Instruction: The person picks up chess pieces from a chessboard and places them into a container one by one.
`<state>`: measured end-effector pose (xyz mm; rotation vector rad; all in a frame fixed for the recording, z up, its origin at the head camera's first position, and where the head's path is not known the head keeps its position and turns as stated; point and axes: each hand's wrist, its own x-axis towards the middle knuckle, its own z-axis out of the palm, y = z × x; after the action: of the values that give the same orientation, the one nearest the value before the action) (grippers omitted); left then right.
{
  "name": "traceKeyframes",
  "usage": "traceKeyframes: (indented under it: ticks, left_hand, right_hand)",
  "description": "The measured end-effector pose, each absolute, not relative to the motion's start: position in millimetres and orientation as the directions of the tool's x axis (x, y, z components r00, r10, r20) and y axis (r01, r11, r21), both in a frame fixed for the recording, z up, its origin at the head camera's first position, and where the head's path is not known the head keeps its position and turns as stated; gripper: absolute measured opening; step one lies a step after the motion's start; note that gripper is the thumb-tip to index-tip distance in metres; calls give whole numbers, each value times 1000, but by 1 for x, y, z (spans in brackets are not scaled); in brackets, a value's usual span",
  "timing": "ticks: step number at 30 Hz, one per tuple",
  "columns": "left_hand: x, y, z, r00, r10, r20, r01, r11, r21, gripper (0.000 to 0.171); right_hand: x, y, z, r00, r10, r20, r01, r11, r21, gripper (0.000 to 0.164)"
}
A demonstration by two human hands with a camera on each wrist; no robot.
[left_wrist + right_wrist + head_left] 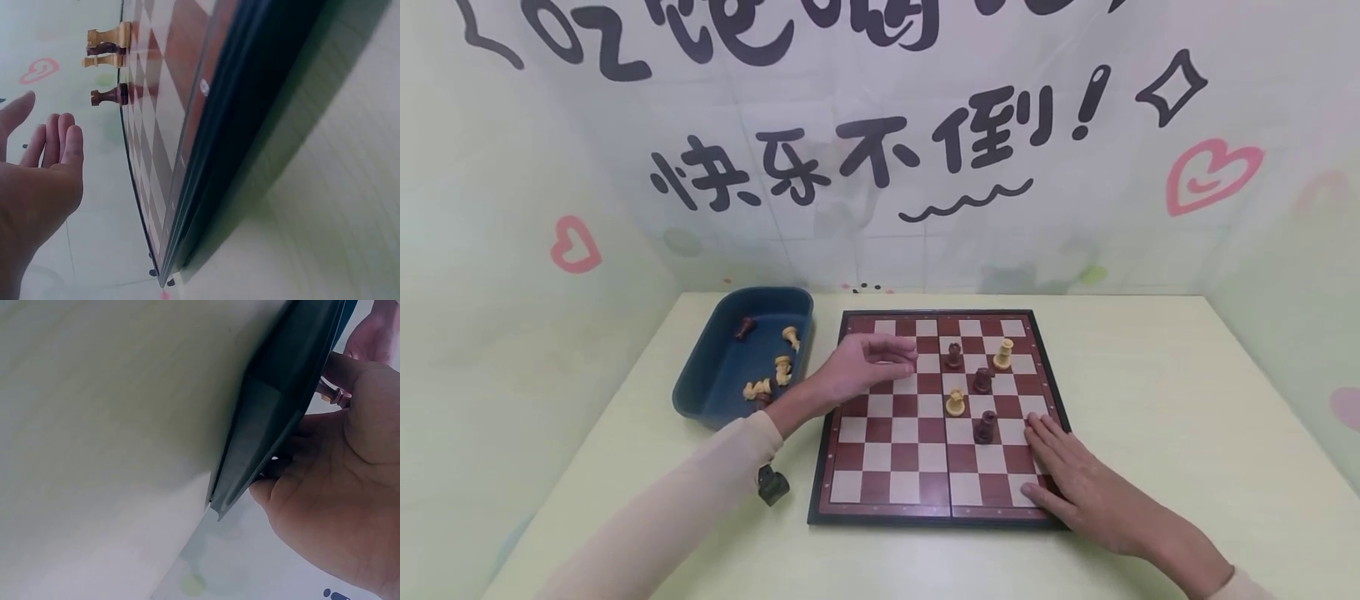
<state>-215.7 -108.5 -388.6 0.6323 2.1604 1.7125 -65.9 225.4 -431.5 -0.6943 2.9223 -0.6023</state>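
Note:
My left hand (868, 367) hovers above the left half of a folding chessboard (904, 486), thumb and fingers extended with a gap between them and nothing held. The left wrist view shows that same hand (44, 181) away from the pieces. On the board's right half stand a light chess piece (955, 403), a light rook (1003, 355) and several dark pieces, among them one dark chess piece (986, 428) closest to my right hand (1093, 496). That hand rests on the board's right edge with fingers laid out straight. In the right wrist view its palm (350, 487) hides part of the rim.
A blue tray (688, 392) holding several light and dark chess pieces lies left of the board, partly behind my left forearm. A dark strapped device (772, 485) hangs at the left wrist. Behind the table is a printed wall cloth (880, 250).

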Motion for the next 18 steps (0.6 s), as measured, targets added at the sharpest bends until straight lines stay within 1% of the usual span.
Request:
traceKeyframes:
  ticks: [2, 5, 10, 18]
  left_hand:
    - [-214, -107, -391, -837, 545, 49, 177, 184, 967, 39]
    - [-212, -105, -393, -830, 555, 52, 176, 173, 969, 36]
    - [-208, -102, -395, -832, 555, 10, 138, 189, 972, 35]
    - [-208, -96, -402, -844, 537, -6, 117, 195, 974, 37]
  right_hand:
    - [-67, 225, -432, -894, -447, 16, -416, 818, -398, 74]
    - [-66, 224, -432, -897, -442, 5, -406, 819, -404, 75]
    - [-65, 223, -433, -900, -436, -15, -389, 819, -421, 77]
    - [-65, 224, -433, -904, -427, -25, -379, 827, -415, 78]
